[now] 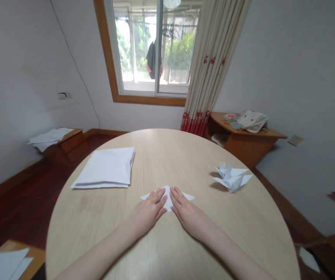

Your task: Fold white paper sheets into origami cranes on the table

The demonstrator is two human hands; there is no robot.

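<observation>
A small folded piece of white paper (167,191) lies flat on the round wooden table (167,249), its pointed tips showing to either side. My left hand (150,207) rests on its left half with the fingers stretched out. On the right half lies my right hand (185,210), flat, fingers extended and close together. Both hands press down on the paper, and a strip of it shows between them. Parts of the paper under the fingers are hidden. To the right stand folded paper cranes (232,179), close together.
A stack of white paper sheets (106,167) lies at the table's left. Beyond the table are a small cabinet with papers (51,136), a corner desk (237,136) with a cloth bag (252,119), a curtain (211,58) and a window. More sheets (4,264) lie at lower left.
</observation>
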